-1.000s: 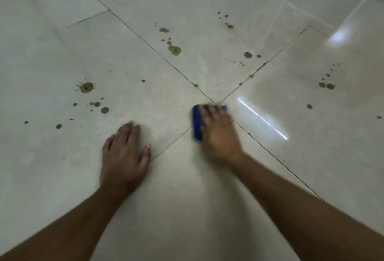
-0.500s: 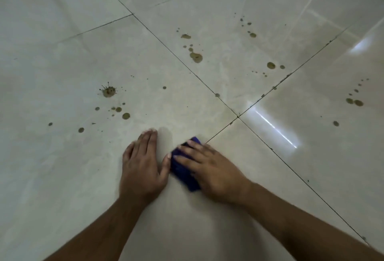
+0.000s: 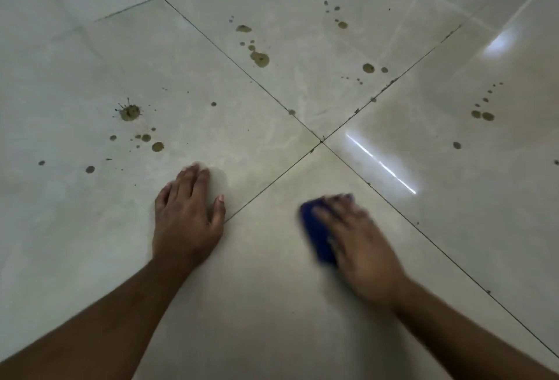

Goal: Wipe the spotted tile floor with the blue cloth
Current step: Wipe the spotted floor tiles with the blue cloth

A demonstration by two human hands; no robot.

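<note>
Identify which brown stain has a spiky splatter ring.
The stain on the left tile, beyond the left hand; the other stains are smooth round drops.

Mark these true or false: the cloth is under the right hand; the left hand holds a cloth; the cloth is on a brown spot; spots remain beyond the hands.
1. The blue cloth is under the right hand. True.
2. The left hand holds a cloth. False: it rests flat on the tile floor, holding nothing.
3. The cloth covers a brown spot. False: none shows at it.
4. Brown spots remain beyond both hands. True.
</note>
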